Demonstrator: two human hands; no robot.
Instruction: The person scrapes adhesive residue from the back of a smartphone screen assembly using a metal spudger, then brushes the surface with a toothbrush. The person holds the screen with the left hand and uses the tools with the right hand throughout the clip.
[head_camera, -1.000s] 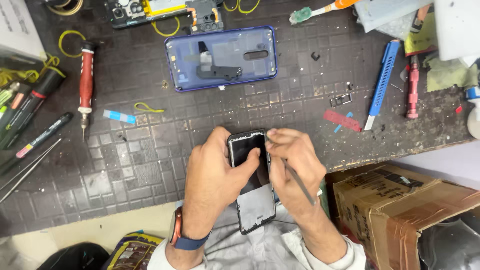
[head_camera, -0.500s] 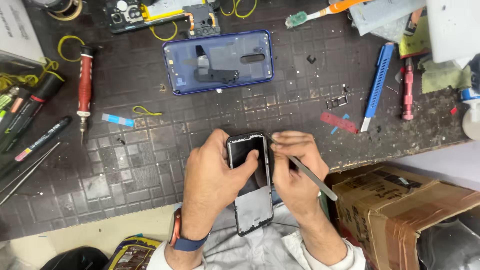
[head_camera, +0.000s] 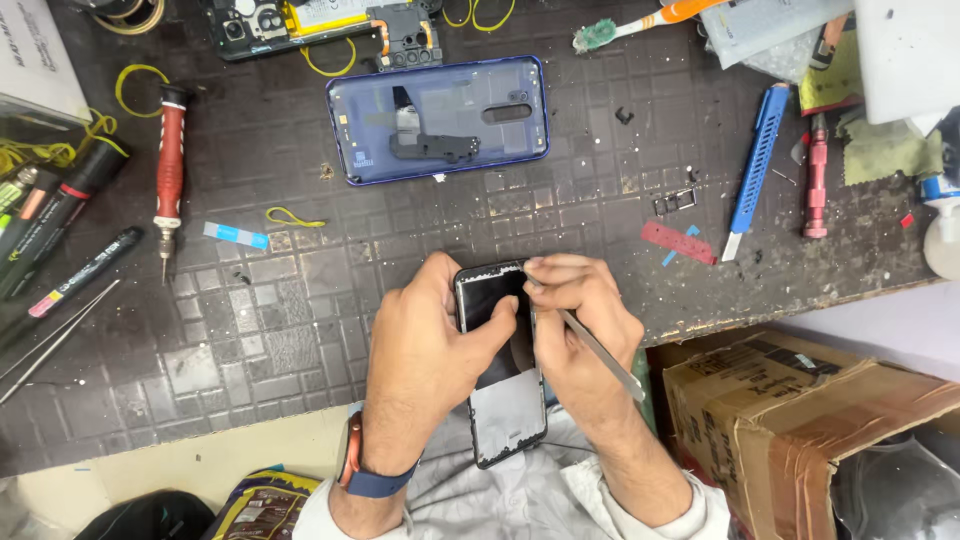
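1. Holding a dark phone (head_camera: 500, 370) over the near edge of the bench (head_camera: 300, 330), the person has both hands clamped on it, close together at its upper half.
2. The left hand (head_camera: 425, 345) wraps the phone's left side, thumb lying across the glass.
3. The right hand (head_camera: 575, 320) pinches the phone's top right corner and also grips a slim metal tool (head_camera: 600, 355), which slants back toward the person's right.
4. The phone's long axis runs away from the person: its top end points at the far edge of the bench, and its bottom end hangs past the near edge above the lap. The screen faces up.
5. Farther back, near the middle of the bench, a blue phone back cover (head_camera: 440, 120) lies inside up, long axis running left to right.
6. A red screwdriver (head_camera: 168, 175) lies toward the left edge, a blue utility knife (head_camera: 755, 165) toward the right.
7. A cardboard box (head_camera: 800, 420) sits below the bench's near right corner.
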